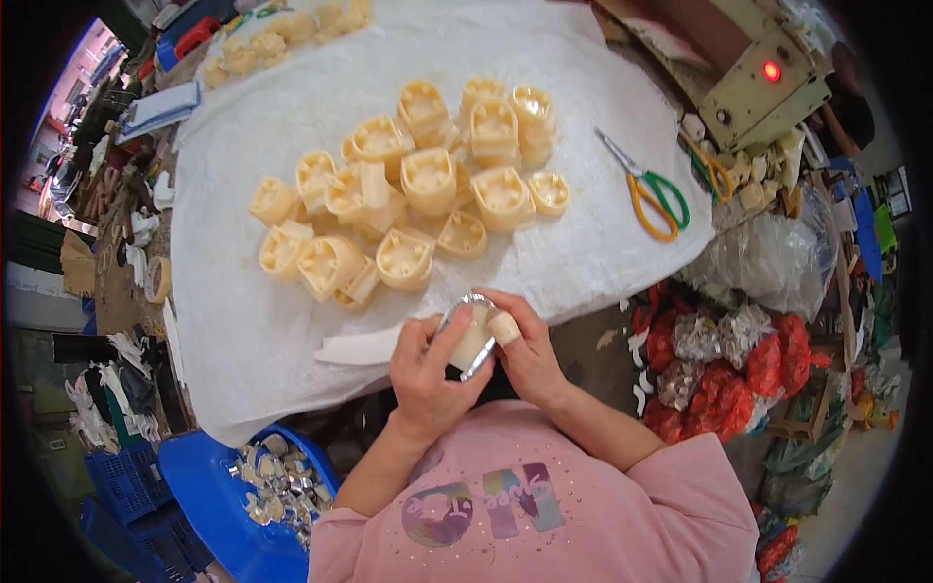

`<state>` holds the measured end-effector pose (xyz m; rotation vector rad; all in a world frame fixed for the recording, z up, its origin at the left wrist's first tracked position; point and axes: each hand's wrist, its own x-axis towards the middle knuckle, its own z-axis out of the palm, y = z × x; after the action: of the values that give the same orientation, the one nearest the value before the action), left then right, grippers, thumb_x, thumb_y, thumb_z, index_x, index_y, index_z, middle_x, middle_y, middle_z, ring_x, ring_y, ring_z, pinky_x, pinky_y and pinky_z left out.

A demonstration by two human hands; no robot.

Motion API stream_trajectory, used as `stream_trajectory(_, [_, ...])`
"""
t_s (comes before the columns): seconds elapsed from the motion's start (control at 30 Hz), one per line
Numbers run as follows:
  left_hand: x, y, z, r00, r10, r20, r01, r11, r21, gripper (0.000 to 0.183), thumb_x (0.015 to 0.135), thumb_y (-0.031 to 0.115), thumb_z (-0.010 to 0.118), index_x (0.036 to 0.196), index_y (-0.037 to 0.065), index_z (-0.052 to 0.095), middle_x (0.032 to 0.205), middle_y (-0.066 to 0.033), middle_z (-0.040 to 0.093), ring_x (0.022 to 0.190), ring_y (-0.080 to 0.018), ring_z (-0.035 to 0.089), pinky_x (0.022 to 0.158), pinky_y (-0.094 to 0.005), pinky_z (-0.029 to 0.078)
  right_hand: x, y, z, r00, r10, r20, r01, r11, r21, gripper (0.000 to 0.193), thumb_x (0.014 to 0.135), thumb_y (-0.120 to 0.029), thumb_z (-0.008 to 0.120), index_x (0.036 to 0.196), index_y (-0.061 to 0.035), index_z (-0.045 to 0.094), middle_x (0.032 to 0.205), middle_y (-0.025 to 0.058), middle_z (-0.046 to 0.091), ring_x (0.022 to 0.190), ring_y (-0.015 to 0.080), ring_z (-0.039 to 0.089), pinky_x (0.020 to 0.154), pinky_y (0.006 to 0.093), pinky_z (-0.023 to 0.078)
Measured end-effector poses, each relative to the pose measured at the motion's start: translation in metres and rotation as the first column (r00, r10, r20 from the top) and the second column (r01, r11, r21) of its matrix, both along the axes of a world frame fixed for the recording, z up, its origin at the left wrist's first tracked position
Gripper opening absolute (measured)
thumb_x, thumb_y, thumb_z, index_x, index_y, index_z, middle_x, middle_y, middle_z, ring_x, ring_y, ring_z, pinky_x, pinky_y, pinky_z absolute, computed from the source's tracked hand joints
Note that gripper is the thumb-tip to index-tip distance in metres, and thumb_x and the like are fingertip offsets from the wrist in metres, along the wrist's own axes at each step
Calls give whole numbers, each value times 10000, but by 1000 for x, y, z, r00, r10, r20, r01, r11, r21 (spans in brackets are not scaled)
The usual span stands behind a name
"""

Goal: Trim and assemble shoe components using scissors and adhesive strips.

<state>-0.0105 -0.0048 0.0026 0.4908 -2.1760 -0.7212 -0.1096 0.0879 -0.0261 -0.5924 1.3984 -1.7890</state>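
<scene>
Close to the table's near edge, I hold a cream piece with a shiny silver rim (470, 340) between both hands. My left hand (425, 374) closes on it from the left, its fingers lying across the front. Around the right edge curl the fingers of my right hand (530, 352), whose thumb wears a pale wrap (504, 328). A white curved strip (358, 349) lies on the cloth beside my left hand. Beyond my hands sits a loose group of cream moulded plastic parts (428, 182), hollow with small posts inside, some upright and some tipped over.
White cloth (603, 253) covers the table. Scissors with orange and green handles (653, 199) lie at the right, near a machine with a red light (748, 92). A blue tub (199, 491) of silver-rimmed pieces stands lower left; red bags (719, 394) lie at right.
</scene>
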Motion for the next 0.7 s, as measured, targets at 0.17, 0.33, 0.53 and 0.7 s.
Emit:
stream_trajectory(0.17, [1, 2, 1, 999, -36, -29, 37, 999, 29, 643, 564, 41, 803, 1165, 30, 576, 920, -116, 559, 800, -247, 535, 691, -322, 476, -5, 2, 1, 998, 41, -37, -44, 996, -75, 381, 967, -256, 481, 1285, -49, 448, 1100, 31, 541, 960, 90, 535, 788, 233, 466])
stream_trajectory(0.33, [2, 3, 4, 1000, -17, 16, 16, 997, 78, 759, 595, 39, 776, 1284, 5, 460, 973, -154, 495, 847, -278, 509, 732, -350, 475, -4, 1, 7, 994, 51, -93, -54, 998, -33, 351, 977, -199, 434, 1283, -28, 461, 1110, 50, 541, 938, 97, 529, 723, 226, 474])
stream_trajectory(0.53, [3, -2, 11, 990, -58, 127, 49, 996, 73, 684, 623, 67, 749, 1260, 13, 506, 934, -149, 502, 808, -269, 518, 696, -357, 469, -2, 0, 8, 963, 15, -269, -25, 999, -34, 368, 978, -222, 431, 1285, -19, 451, 1128, 67, 544, 966, 116, 528, 779, 243, 470])
stream_trajectory(0.7, [3, -3, 8, 989, -84, 124, 72, 993, 97, 620, 629, 59, 725, 1220, 9, 546, 909, -144, 533, 817, -271, 524, 706, -357, 466, -3, 1, -2, 967, 28, -255, -30, 1000, -5, 364, 972, -219, 444, 1277, -20, 456, 1132, 69, 543, 943, 111, 537, 740, 241, 484])
